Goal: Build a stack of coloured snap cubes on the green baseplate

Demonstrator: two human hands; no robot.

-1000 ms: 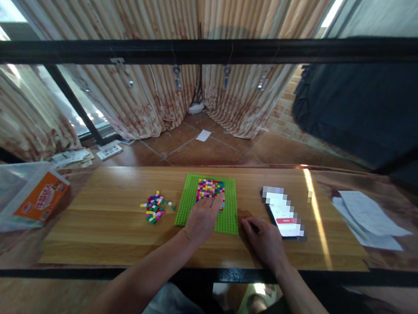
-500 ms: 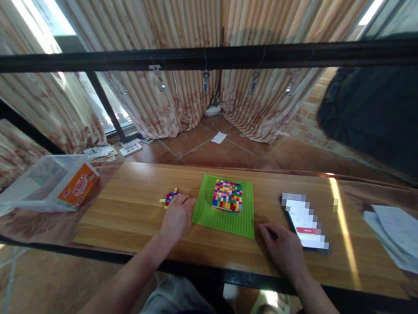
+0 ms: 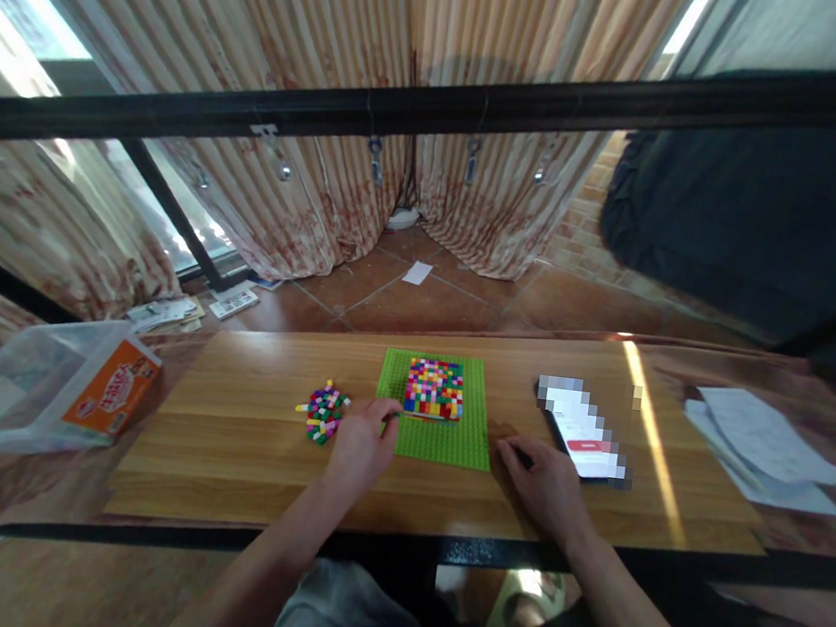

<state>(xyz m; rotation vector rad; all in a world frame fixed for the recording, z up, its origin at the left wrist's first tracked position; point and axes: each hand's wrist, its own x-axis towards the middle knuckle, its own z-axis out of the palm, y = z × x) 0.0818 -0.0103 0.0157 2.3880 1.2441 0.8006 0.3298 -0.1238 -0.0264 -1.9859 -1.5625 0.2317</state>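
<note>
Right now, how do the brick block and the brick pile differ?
The brick block sits on the green board; the brick pile lies on the wooden table. The brick block is tightly packed with straight edges; the brick pile is loose and ragged. Both mix many colours.

Left hand (image 3: 364, 440) beside loose bricks (image 3: 323, 411), brick block (image 3: 435, 388) on baseplate (image 3: 448, 446), right hand (image 3: 544, 476), phone (image 3: 587, 450)

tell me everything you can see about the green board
The green board is a four-sided sheet, studded where bare, and looks like plastic. It lies flat on the wooden tabletop. A raised block of small multicoloured bricks stands on it, towards its far side. The left hand overlaps its left edge in view; whether they touch is unclear. The right hand is just off its right edge.
</note>
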